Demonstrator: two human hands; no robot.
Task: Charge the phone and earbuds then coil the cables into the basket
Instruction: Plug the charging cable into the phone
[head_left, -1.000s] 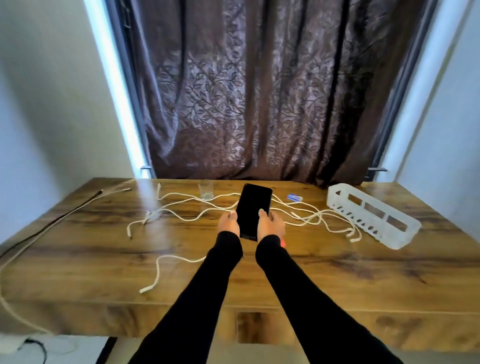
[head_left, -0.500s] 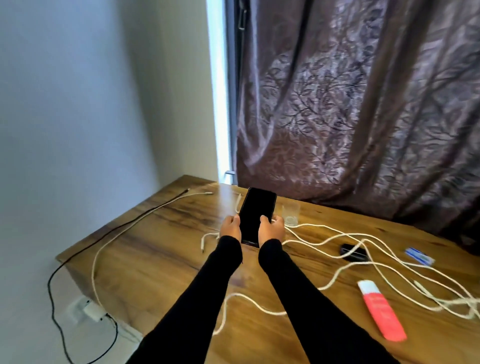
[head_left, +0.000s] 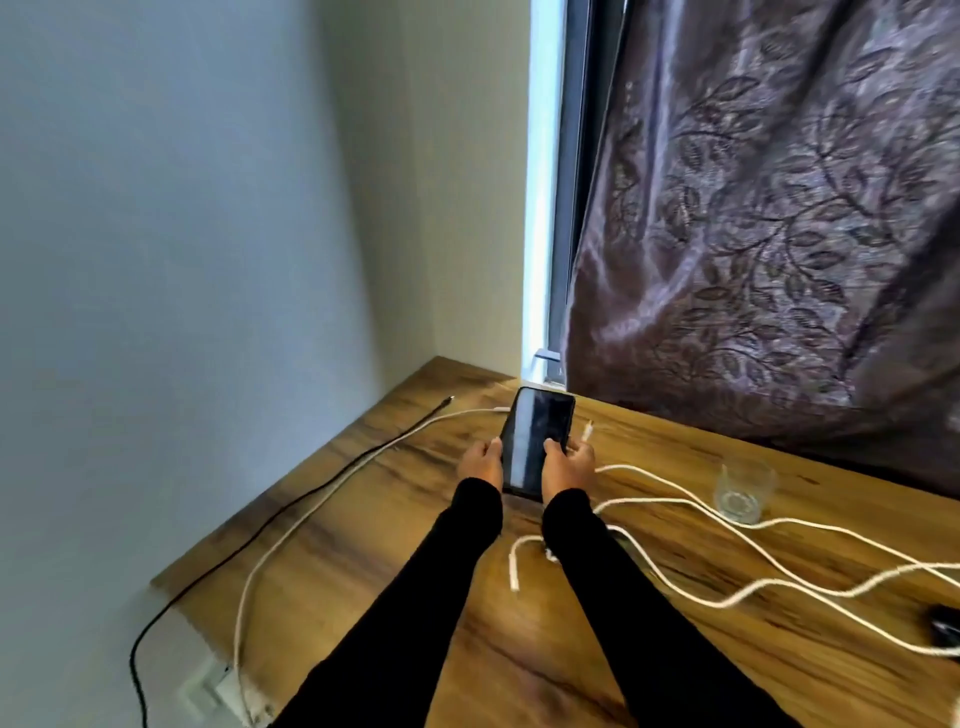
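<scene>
A black phone (head_left: 537, 436) with a dark screen is held above the wooden table (head_left: 363, 530), near its far left corner. My left hand (head_left: 480, 462) grips its left edge and my right hand (head_left: 569, 462) grips its right edge. A white charging cable (head_left: 311, 509) and a black cable (head_left: 249, 535) run from the corner over the table's left edge down to a wall socket (head_left: 208, 691). The white cable's plug end lies just behind the phone. Several loose white cables (head_left: 727, 597) sprawl across the table to the right. The basket and earbuds are out of view.
A clear drinking glass (head_left: 740, 493) stands to the right of my hands. A small dark object (head_left: 943, 626) lies at the right edge. A patterned brown curtain (head_left: 753, 234) hangs behind the table, and a pale wall (head_left: 156, 260) closes off the left side.
The view has swung left toward the table's corner and the wall socket. Both hands have carried the phone left, closer to the charging cable's end. The basket and pink object have left the frame.
</scene>
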